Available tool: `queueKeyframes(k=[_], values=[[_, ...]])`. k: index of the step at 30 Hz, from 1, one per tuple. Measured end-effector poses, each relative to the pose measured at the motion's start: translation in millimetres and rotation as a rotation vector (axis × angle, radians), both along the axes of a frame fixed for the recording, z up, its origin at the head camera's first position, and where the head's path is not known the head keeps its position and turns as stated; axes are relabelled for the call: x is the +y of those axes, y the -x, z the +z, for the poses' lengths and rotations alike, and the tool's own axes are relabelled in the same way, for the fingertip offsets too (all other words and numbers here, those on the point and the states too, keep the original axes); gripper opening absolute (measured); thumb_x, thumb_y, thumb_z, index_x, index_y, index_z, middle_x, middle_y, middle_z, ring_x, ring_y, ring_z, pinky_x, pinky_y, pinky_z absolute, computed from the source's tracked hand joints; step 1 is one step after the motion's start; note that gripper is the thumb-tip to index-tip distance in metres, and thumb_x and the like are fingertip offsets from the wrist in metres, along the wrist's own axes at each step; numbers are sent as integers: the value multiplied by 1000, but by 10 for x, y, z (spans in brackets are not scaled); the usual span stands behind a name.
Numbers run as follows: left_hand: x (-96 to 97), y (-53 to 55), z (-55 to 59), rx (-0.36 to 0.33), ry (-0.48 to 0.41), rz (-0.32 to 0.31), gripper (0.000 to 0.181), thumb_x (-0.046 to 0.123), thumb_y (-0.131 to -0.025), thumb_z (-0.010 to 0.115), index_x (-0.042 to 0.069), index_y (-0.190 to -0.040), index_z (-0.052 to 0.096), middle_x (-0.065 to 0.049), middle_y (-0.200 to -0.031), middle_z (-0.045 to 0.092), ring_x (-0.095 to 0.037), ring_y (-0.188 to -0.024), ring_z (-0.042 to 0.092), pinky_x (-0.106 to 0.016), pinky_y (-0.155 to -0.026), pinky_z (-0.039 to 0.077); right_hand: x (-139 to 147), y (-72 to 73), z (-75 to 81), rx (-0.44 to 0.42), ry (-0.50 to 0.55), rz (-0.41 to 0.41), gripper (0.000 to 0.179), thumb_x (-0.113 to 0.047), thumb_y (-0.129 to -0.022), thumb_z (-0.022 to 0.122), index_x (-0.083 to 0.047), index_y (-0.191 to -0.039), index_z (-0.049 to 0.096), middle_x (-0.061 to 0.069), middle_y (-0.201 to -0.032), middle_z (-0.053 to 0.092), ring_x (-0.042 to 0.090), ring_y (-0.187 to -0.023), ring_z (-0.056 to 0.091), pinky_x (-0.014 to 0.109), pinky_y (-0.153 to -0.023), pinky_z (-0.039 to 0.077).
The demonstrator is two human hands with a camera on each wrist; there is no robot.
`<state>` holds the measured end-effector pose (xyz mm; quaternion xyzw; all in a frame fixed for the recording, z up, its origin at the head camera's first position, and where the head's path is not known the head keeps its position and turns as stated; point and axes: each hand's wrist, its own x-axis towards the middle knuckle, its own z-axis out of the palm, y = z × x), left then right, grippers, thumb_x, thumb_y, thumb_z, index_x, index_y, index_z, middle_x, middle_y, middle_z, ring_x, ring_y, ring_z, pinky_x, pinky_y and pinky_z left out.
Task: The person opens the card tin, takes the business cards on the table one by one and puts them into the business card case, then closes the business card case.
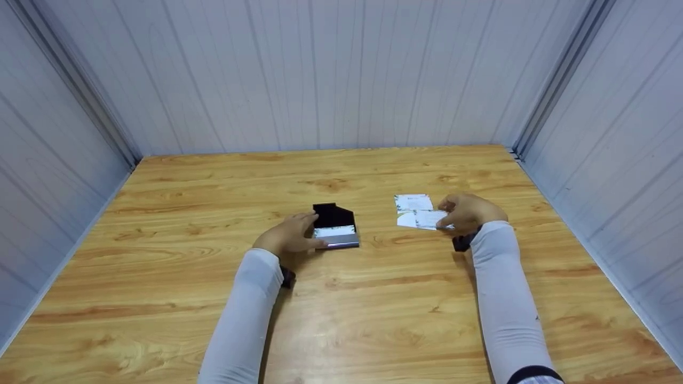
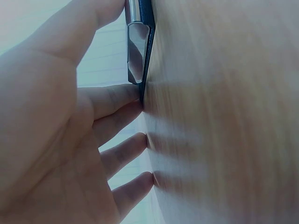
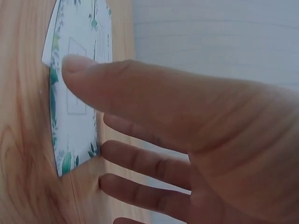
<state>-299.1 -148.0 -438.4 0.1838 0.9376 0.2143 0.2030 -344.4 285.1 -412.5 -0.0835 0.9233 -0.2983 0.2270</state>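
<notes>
A metal business card case (image 1: 337,241) lies on the table with its black lid (image 1: 333,215) folded back and a white card (image 1: 335,231) inside. My left hand (image 1: 288,233) holds the case by its left side, thumb near the front and fingertips at the back corner. In the left wrist view the case's shiny end (image 2: 138,51) shows between thumb and fingers. Off to the right, my right hand (image 1: 470,209) grips a white card with green leaf borders (image 3: 70,133), its thumb on the face and fingers along the far edge. Under that card's end another card (image 3: 48,49) peeks out.
Another white card (image 1: 414,202) lies just behind the gripped one on the wood-grain table (image 1: 373,304). White panel walls (image 1: 341,74) stand along the back and both sides. Dark wrist cameras (image 1: 287,277) sit under both wrists.
</notes>
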Motion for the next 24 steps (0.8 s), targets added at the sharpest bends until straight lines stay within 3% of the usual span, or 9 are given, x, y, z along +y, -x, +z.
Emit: queueKeyframes(k=[4,8,12,19,24], values=[[-4,-7,0,1,-7,8,89,56,-96,61,15,-162,18,-9,-166,15,-33,-152,7,-55,-119,15,1,-5,-2,-65,64,-55,62,-19,-89,79,-1,-141,51,26,-148,40,27,-110,57,37,-86,53],[-5,-9,-7,4,-13,6,89,56,-96,61,14,-162,18,-9,-166,15,-33,-152,7,-55,-119,15,-7,-3,-10,-85,93,-70,52,-12,-87,80,0,-130,54,23,-138,46,22,-93,57,31,-74,53],[-1,-5,-13,13,-9,1,88,55,-97,61,13,-162,19,-9,-166,16,-32,-152,8,-54,-119,16,4,3,-24,-66,57,-39,45,-14,-89,79,1,-122,54,21,-129,50,24,-95,54,31,-73,52],[-1,-17,-2,4,-9,6,89,56,-96,61,14,-162,19,-9,-166,14,-33,-152,8,-55,-119,16,15,2,-26,-64,27,-16,46,-16,-90,78,0,-123,50,22,-131,48,28,-101,53,35,-77,52],[3,-5,-8,8,-4,-3,88,55,-97,61,13,-162,18,-10,-166,14,-33,-152,8,-54,-119,16,-2,5,-26,-75,50,-21,46,-11,-90,77,0,-119,43,18,-119,44,26,-94,49,34,-74,48]])
